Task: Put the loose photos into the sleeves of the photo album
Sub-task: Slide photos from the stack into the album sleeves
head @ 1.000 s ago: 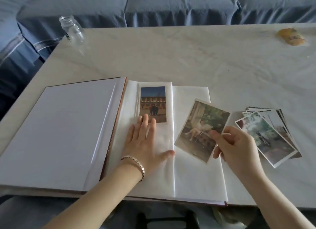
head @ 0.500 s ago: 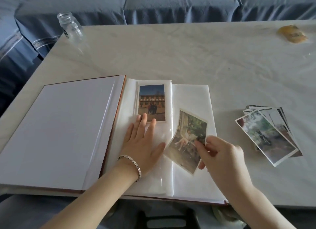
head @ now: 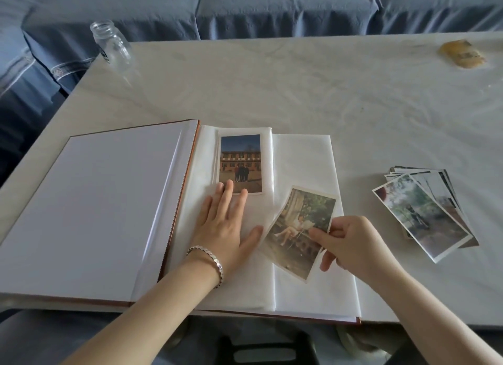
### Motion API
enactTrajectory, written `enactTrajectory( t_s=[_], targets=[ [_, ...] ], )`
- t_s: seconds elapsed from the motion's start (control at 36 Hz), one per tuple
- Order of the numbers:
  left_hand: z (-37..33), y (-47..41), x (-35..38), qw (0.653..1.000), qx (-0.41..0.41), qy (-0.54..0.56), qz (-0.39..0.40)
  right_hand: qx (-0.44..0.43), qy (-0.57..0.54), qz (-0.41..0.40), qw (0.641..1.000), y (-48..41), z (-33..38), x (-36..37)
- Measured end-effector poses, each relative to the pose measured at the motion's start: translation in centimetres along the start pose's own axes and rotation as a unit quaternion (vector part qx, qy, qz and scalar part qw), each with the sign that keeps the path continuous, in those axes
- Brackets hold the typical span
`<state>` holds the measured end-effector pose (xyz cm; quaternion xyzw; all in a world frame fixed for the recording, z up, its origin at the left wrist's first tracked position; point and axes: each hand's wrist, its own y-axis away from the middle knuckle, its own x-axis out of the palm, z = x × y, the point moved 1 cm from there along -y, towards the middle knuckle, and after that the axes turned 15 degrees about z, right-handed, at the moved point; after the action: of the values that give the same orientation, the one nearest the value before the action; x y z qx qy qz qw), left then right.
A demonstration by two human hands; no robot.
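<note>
Open album [head: 109, 215] at the near edge of the table [head: 299, 92], left side a blank white sheet, right side a pale page of clear sleeves. Near edge of the album partly covered by both forearms, its near right corner jutting over the table edge.

Pressed flat on the album's right page: left hand [head: 223, 228], fingers straight and slightly spread, grasping nothing, thumb stretched out to the right. Fingertips overlapping the bottom edge of a slotted photo [head: 240, 163] at the top of that page, upright, showing a building and small dark figures; faces too small to read. Bracelet [head: 209, 258] on that wrist.

Over the album's right half, just right of the left thumb: loose photo [head: 296, 228], tilted, pinched at its right edge by the right hand [head: 351, 245], thumb on top, curled fingers behind and mostly hidden. Left part of the picture hazy, as if under the film of a sleeve [head: 245, 277]; how far in, hard to tell. Seated figure in it, blurred.

Right of the album, well apart from it: fanned pile of photos [head: 424, 215], only the top one readable, the rest hidden but for edges.

Beyond the album's far left corner: clear jar [head: 113, 47], standing at the table's corner. Far right of the album, by the frame edge: yellow lump [head: 462, 53], too blurred to name. Behind the table, blue sofa [head: 245, 8], cut off at the top.
</note>
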<state>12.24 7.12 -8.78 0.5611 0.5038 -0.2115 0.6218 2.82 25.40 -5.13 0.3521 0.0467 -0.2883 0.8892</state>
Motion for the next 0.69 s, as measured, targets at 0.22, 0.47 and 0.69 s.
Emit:
enactTrajectory(
  t_s=[0.22, 0.47, 0.69],
  targets=[
    [0.0, 0.2, 0.1, 1.000, -0.001, -0.003, -0.010, 0.015, -0.012, 0.063, 0.998, -0.1, 0.2, -0.6],
    [0.0, 0.5, -0.8, 0.999, 0.004, 0.034, -0.008, 0.024, -0.027, 0.156, 0.987, 0.5, -0.9, 1.3],
    [2.5, -0.6, -3.5, 0.992, 0.057, -0.083, -0.071, 0.068, -0.007, 0.200, 0.977, 0.2, -0.9, 0.8]
  ],
)
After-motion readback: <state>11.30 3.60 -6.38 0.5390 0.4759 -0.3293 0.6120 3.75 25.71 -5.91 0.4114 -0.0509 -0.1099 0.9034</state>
